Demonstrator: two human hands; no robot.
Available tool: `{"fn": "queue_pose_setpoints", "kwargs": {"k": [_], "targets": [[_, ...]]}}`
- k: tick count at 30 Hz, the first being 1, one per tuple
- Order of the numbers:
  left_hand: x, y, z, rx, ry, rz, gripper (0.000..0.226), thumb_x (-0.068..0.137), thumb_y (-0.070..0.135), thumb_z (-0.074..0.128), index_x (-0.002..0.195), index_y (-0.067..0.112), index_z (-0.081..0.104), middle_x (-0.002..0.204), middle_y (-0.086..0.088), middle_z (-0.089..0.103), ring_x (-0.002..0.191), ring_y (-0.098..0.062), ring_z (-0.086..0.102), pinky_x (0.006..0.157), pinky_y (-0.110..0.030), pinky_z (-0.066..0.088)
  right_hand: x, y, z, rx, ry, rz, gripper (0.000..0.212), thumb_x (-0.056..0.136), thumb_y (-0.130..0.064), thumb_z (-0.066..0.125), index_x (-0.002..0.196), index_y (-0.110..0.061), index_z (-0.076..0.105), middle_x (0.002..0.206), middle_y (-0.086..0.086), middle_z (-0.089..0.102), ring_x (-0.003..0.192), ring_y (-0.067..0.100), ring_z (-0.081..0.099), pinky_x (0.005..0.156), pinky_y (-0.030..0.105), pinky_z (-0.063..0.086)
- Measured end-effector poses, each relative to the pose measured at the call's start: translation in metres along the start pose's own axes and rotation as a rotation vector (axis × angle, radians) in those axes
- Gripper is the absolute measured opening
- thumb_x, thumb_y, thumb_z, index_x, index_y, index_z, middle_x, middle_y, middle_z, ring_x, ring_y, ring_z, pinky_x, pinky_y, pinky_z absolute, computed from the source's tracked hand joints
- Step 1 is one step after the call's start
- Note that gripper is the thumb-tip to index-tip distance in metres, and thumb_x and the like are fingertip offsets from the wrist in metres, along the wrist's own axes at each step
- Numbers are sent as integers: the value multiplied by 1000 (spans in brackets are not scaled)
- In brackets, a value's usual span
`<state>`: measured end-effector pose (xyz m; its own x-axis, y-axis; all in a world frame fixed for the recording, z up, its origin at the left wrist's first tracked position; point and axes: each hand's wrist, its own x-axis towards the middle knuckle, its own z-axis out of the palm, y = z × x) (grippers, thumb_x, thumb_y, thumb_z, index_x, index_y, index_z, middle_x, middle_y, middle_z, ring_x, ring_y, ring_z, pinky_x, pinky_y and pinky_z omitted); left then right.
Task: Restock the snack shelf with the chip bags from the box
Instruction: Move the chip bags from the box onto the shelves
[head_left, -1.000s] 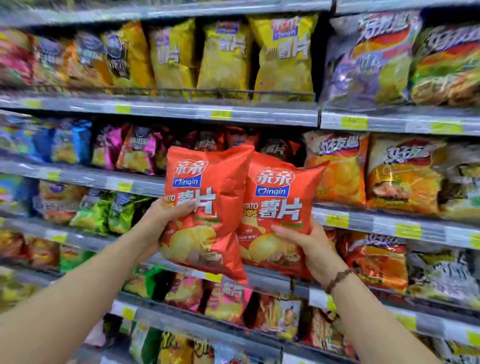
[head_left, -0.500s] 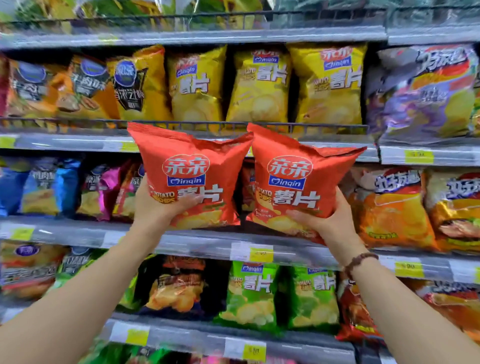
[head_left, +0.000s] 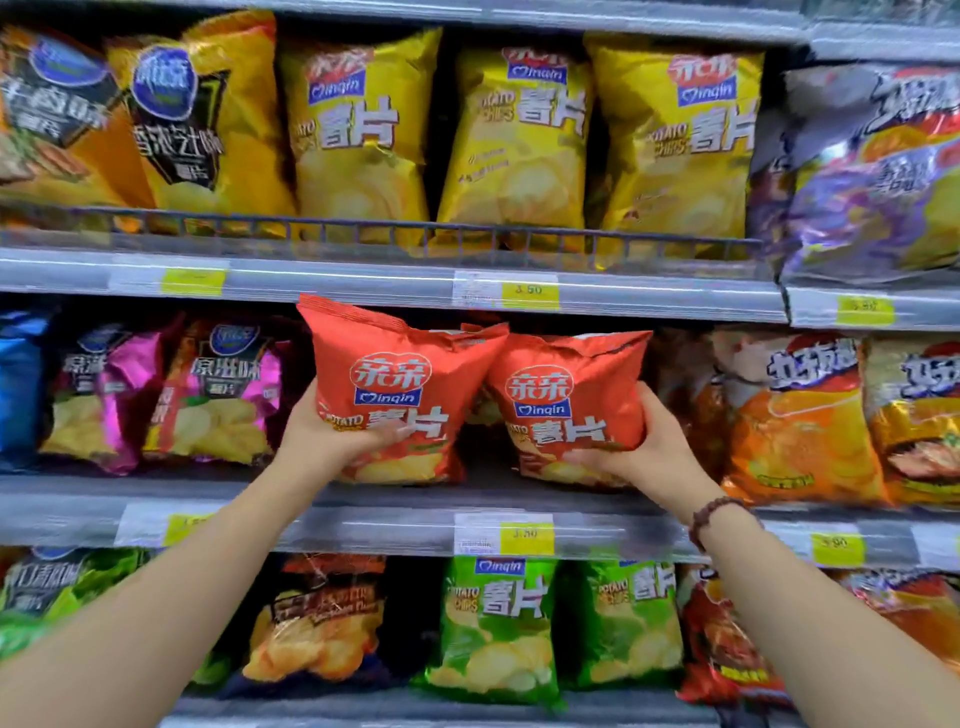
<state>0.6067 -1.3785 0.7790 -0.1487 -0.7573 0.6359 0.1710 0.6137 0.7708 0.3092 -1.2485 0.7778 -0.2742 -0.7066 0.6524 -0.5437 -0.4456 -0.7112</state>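
Grey metal shelving (head_left: 395, 283) in stacked tiers, with yellow price tags (head_left: 529, 290) and a wire rail (head_left: 415, 228), fills the view.

2 red chip bags (head_left: 400, 395) in hand, 1 per hand, 2 hands. 3 yellow Qinqin bags (head_left: 358, 135) top shelf, 2 green bags (head_left: 493, 629) bottom. 3 shelf rows, approx. 7 yellow price tags (head_left: 529, 290) seen.
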Motion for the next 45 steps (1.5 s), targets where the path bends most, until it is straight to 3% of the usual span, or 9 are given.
{"fn": "queue_pose_setpoints", "kwargs": {"k": [7, 17, 22, 25, 29, 35, 39, 42, 45], "targets": [[24, -2, 3, -107, -24, -199, 101, 12, 46, 94, 106, 20, 66, 93, 1, 78, 82, -17, 75, 67, -31, 58, 18, 12, -17, 35, -6, 31, 74, 53, -3, 90, 114, -22, 54, 105, -4, 70, 84, -2, 69, 68, 11, 54], [74, -5, 17, -76, -257, -456, 99, 4, 38, 95, 98, 17, 71, 90, -6, 78, 75, -20, 75, 59, -31, 59, 35, 16, -15, 53, -118, 64, 76, 49, -10, 92, 113, -31, 55, 106, -6, 72, 95, 7, 70, 82, 26, 58], [94, -33, 1, -112, -259, -573, 86, 26, 40, 97, 104, 15, 74, 105, -11, 75, 96, -27, 71, 96, -47, 51, 45, 26, 0, 134, -122, 141, 90, 32, -32, 94, 114, -28, 58, 107, -4, 74, 98, 11, 71, 83, 31, 57], [104, -36, 7, -97, -253, -578, 87, 16, 39, 98, 97, 15, 74, 98, -11, 76, 91, -28, 73, 93, -45, 52, 55, 29, 3, 211, -143, 189, 101, 24, -36, 97, 117, -20, 60, 106, 0, 75, 98, 18, 71, 78, 32, 59], [140, -54, 5, -39, -205, -557, 76, 25, 48, 96, 93, 21, 78, 112, -11, 72, 114, -32, 62, 103, -46, 45, 73, 27, 10, 272, -264, 276, 95, 33, -26, 97, 120, -15, 62, 110, 6, 73, 102, 23, 70, 81, 35, 59], [167, -63, 0, -51, -230, -605, 94, 19, 37, 98, 105, 14, 72, 108, -13, 74, 104, -31, 68, 100, -47, 49, 91, 19, 24, 240, -360, 394, 61, 50, -14, 83, 109, -19, 69, 106, 4, 75, 96, 18, 72, 74, 31, 60], [164, -60, -2, -31, -244, -657, 82, 29, 29, 97, 105, 13, 71, 105, -14, 74, 98, -32, 69, 96, -49, 51, 100, 27, 34, 191, -354, 464, 52, 56, -18, 82, 106, -22, 70, 105, 1, 75, 97, 17, 72, 86, 39, 56], [160, -50, -4, -16, -240, -666, 61, 37, 28, 88, 94, 12, 69, 81, -12, 77, 77, -28, 72, 89, -46, 55, 108, 30, 40, 228, -354, 504, 51, 58, -17, 81, 108, -21, 70, 105, 1, 75, 96, 16, 72, 86, 39, 56], [159, -48, -7, -9, -215, -661, 80, 25, 32, 90, 99, 12, 69, 87, -13, 76, 85, -30, 72, 92, -48, 54, 124, 31, 47, 263, -366, 507, 65, 48, -20, 89, 110, -18, 69, 108, 3, 74, 101, 17, 70, 97, 40, 51]]}}
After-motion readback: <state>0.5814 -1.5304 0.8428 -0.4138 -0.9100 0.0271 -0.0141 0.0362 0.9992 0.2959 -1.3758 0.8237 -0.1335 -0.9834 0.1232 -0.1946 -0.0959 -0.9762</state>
